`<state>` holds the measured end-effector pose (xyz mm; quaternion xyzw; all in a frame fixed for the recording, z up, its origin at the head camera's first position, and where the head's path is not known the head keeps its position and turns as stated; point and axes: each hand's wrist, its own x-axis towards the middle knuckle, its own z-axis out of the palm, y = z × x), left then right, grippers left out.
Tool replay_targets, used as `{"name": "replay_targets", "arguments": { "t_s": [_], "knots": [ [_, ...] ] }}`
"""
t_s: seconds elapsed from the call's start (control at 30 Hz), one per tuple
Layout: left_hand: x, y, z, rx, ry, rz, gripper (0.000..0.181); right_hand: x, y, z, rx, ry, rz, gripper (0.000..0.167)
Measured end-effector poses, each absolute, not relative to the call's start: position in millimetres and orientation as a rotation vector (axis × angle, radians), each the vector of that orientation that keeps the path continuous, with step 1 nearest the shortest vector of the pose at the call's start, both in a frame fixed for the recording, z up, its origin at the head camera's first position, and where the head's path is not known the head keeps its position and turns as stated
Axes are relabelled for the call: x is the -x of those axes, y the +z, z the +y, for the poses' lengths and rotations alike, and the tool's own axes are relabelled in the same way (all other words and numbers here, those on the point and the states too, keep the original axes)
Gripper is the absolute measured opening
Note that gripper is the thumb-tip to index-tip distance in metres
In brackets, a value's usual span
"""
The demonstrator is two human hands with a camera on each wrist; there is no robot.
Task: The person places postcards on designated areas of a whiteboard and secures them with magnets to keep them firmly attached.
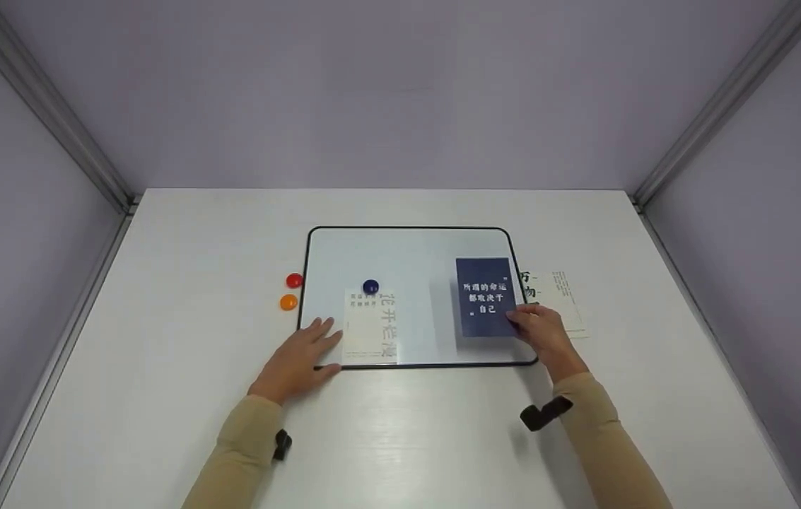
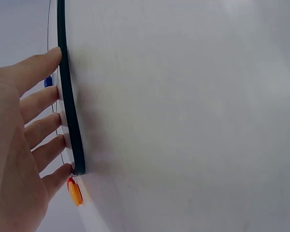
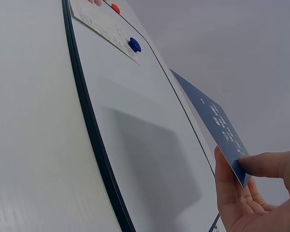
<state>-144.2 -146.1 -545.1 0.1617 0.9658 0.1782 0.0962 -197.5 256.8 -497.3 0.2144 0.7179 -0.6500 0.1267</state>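
A dark blue card (image 1: 485,286) with white characters is pinched at its lower right corner by my right hand (image 1: 543,332). In the right wrist view the card (image 3: 212,121) is held above the whiteboard (image 3: 150,96), which carries its shadow. My left hand (image 1: 299,359) lies with spread, straight fingers on the lower left corner of the whiteboard (image 1: 421,261). Right beside that hand, a cream card (image 1: 370,332) with grey characters lies on the board. A dark blue round magnet (image 1: 370,286) sits at the cream card's top edge.
Left of the board, a red magnet (image 1: 294,281) and an orange magnet (image 1: 288,302) lie on the white table (image 1: 181,283). Another cream card (image 1: 561,300) with black characters lies at the board's right edge, partly hidden. Grey walls (image 1: 400,92) stand behind and at both sides.
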Motion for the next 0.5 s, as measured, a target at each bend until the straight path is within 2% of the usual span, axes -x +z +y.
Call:
{"name": "replay_targets", "arguments": {
  "t_s": [0.5],
  "knots": [
    [144.0,-543.8,-145.2,-0.496,0.546,2.865,0.058,199.2,-501.2,249.1,-0.611,-1.831,2.116,0.033]
  ]
}}
